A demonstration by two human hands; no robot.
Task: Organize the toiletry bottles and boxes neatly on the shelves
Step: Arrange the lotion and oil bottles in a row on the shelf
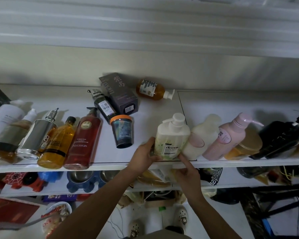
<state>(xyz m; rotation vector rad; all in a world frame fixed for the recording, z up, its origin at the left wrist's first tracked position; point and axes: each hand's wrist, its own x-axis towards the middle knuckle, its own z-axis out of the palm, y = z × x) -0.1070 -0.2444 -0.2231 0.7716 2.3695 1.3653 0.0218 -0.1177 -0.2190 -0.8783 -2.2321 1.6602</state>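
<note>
Cream-and-green plastic pump bottle point(171, 135) stands upright at white shelf point(110, 163) front edge, between the hands. Left hand point(145, 155) fingers curl round its left side. Right hand point(186, 171) touches its lower right, possibly pinching; cannot tell.

Lower shelf: blue pet feeder point(76, 187) holding two steel bowls point(80, 175), red spider-web toy point(22, 180) beside it. Floor below: white clogs point(180, 218), black metal frame point(274, 204).
</note>
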